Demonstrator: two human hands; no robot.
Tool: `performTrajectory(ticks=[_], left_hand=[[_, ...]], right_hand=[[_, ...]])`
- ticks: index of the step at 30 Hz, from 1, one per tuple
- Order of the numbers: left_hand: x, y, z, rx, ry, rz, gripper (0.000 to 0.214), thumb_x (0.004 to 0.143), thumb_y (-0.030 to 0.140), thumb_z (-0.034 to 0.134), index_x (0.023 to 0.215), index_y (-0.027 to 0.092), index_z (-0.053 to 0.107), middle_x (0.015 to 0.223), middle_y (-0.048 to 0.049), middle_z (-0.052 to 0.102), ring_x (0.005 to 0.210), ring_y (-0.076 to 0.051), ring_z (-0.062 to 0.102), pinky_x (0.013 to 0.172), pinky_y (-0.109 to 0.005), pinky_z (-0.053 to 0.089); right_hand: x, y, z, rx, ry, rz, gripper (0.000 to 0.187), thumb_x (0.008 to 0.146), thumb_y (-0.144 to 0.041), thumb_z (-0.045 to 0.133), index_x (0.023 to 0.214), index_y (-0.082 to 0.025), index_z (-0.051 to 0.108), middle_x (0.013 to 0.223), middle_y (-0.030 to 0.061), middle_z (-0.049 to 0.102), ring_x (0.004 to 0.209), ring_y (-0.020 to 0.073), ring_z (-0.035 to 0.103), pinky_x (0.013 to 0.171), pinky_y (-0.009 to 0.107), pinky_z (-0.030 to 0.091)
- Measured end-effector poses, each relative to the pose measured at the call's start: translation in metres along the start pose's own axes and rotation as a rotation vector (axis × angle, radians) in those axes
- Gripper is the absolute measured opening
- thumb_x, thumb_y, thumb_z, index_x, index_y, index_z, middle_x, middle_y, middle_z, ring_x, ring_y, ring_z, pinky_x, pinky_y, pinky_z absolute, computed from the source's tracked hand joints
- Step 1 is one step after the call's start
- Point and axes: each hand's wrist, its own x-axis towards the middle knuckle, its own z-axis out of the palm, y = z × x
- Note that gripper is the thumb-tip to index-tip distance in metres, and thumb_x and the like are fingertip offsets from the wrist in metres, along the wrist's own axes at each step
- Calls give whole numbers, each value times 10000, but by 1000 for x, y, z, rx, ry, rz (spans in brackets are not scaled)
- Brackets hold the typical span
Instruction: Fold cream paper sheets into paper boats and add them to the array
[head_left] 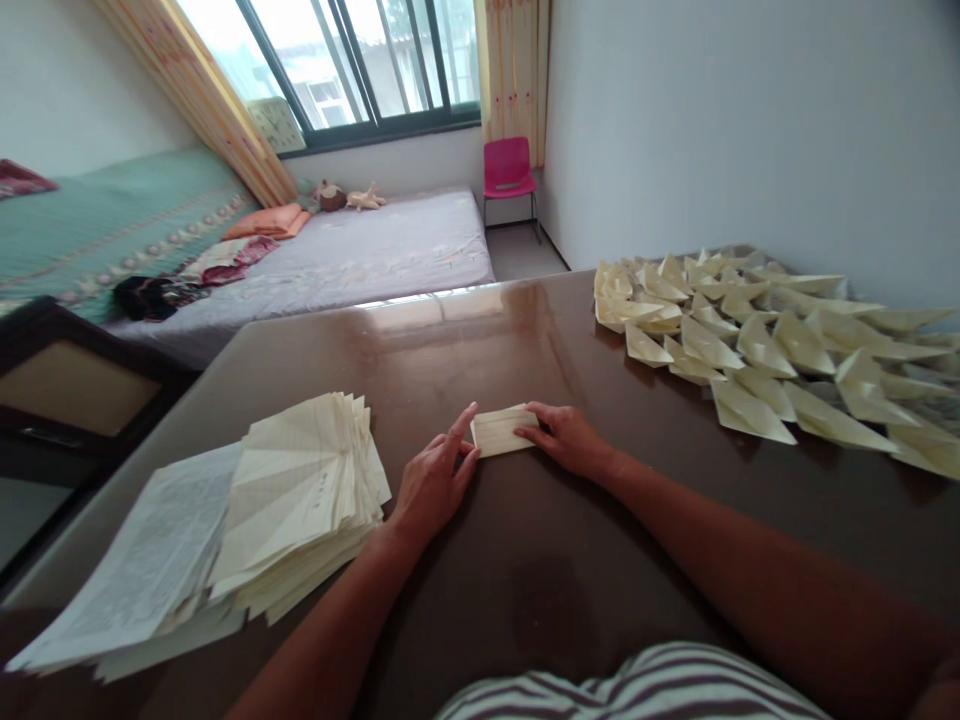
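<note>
The right hand (pixel 570 437) pinches the right end of a small folded paper (pixel 501 433), with its thumb on top and its fingers at the far edge. The left hand (pixel 439 475) is at the other end of the folded paper, its pointing finger stretched forward along the left edge and its thumb by the near left corner. I cannot tell if the left hand is squeezing the paper or just touching it. The folded paper lies flat on the shiny brown table (pixel 465 570), between the two hands. To the left of the folded paper is a messy stack of cream sheets (pixel 296 480) with fold lines, and past it some gray printed sheets (pixel 161 545). The left forearm (pixel 337 610) runs close by that stack and hides a bit of it. To the right of the folded paper, and farther away, sits a big heap of pointy paper shapes (pixel 757 350). Far beyond the folded paper are a bed (pixel 405 240) and a pink chair (pixel 508 165).
</note>
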Motion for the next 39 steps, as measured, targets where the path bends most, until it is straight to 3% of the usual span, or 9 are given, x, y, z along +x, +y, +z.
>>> performTrajectory(ticks=[3, 6, 9, 15, 21, 36, 39], left_hand=[[-1, -2, 2, 44, -43, 91, 366, 956, 296, 448, 1311, 289, 541, 929, -13, 695, 849, -147, 607, 750, -252, 497], [-1, -4, 5, 55, -59, 118, 306, 960, 290, 442, 1191, 262, 641, 963, -26, 699, 881, -161, 592, 789, -276, 495], [-1, -2, 7, 64, -48, 105, 296, 958, 290, 450, 1169, 248, 654, 980, -29, 701, 868, -162, 592, 793, -286, 497], [-2, 4, 9, 88, -31, 91, 286, 959, 296, 445, 1119, 235, 674, 956, -40, 685, 883, -168, 595, 798, -293, 497], [-2, 5, 10, 151, -43, 84, 290, 965, 304, 426, 1115, 237, 665, 955, -42, 665, 885, -168, 586, 796, -295, 496], [-2, 15, 6, 315, -94, 50, 275, 970, 334, 393, 1032, 251, 648, 919, -38, 612, 902, -182, 548, 698, -280, 518], [0, 15, 7, 333, -47, 116, 255, 957, 306, 422, 1013, 215, 653, 973, -60, 618, 956, -202, 543, 771, -316, 538]], right_hand=[[2, -3, 7, -102, 61, 81, 389, 888, -417, 540, 1214, -207, 567, 808, 31, 689, 696, 188, 626, 655, 263, 427], [2, -4, 10, -139, 108, 94, 490, 884, -416, 537, 1323, -211, 467, 706, -11, 625, 597, 165, 570, 600, 251, 395], [-1, -3, 6, -53, 135, 41, 421, 888, -400, 528, 1271, -229, 492, 693, -34, 584, 586, 134, 529, 602, 231, 393], [-5, -1, -3, -61, 88, -21, 212, 868, -381, 562, 975, -232, 668, 707, -7, 563, 643, 137, 518, 640, 243, 407], [-1, -1, 3, -134, 93, -6, 202, 894, -358, 535, 959, -246, 690, 882, 24, 661, 820, 167, 590, 727, 262, 418], [2, -8, 6, -265, 99, 27, 194, 899, -352, 513, 928, -279, 690, 845, -10, 645, 732, 136, 594, 647, 245, 363], [2, -8, 6, -271, 97, 36, 197, 901, -356, 508, 923, -277, 688, 854, -7, 649, 755, 140, 603, 651, 245, 362]])
